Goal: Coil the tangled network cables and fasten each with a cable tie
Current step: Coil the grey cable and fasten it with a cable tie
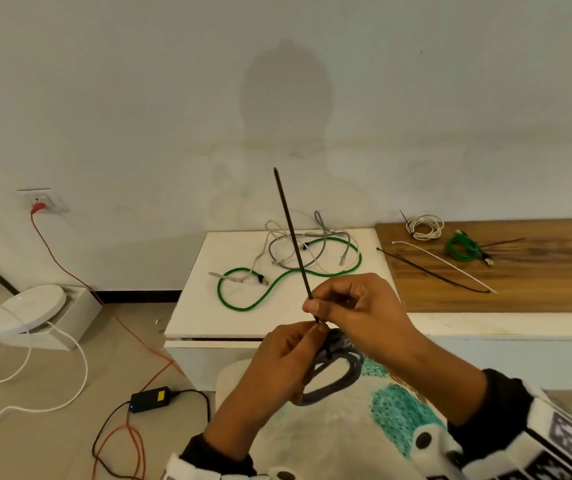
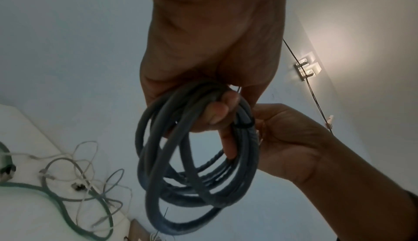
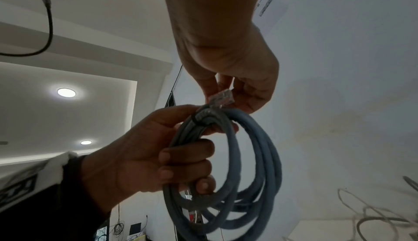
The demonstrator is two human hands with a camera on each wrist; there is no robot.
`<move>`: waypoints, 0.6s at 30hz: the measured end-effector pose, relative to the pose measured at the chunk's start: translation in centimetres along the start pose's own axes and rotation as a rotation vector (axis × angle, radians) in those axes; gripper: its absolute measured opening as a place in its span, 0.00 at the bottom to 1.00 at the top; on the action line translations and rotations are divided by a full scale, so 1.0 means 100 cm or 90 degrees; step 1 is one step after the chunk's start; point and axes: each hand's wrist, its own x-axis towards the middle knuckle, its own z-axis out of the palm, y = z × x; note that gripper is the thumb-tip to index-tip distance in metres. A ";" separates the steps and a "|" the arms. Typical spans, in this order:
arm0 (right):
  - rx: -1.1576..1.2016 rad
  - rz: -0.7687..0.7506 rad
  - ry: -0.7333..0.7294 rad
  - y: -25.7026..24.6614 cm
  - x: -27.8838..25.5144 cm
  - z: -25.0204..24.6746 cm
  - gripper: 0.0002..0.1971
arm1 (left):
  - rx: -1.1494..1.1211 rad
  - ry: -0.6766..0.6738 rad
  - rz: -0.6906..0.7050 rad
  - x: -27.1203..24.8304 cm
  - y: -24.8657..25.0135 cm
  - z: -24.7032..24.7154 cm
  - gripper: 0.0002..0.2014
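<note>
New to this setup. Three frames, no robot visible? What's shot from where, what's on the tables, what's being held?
There is no robot: a person works bare-handed, with a camera on the head and one on each wrist. The wide shot is the head view; the two dim upward-looking shots are the wrist views.

The left hand grips a coiled grey cable. The right hand pinches the long tail of a black cable tie already looped round the coil.

On the white table lie tangled cables, among them a green cable. On the wooden table sit a tied white coil, a tied green coil and two spare ties.
</note>
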 end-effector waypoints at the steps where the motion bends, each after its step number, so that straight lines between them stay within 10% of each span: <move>1: -0.008 -0.008 0.001 0.001 0.000 0.001 0.04 | 0.009 -0.005 0.000 0.001 -0.002 0.001 0.19; 18: 0.117 0.134 0.054 0.032 0.008 0.007 0.04 | 0.323 0.022 0.092 -0.001 -0.026 0.016 0.15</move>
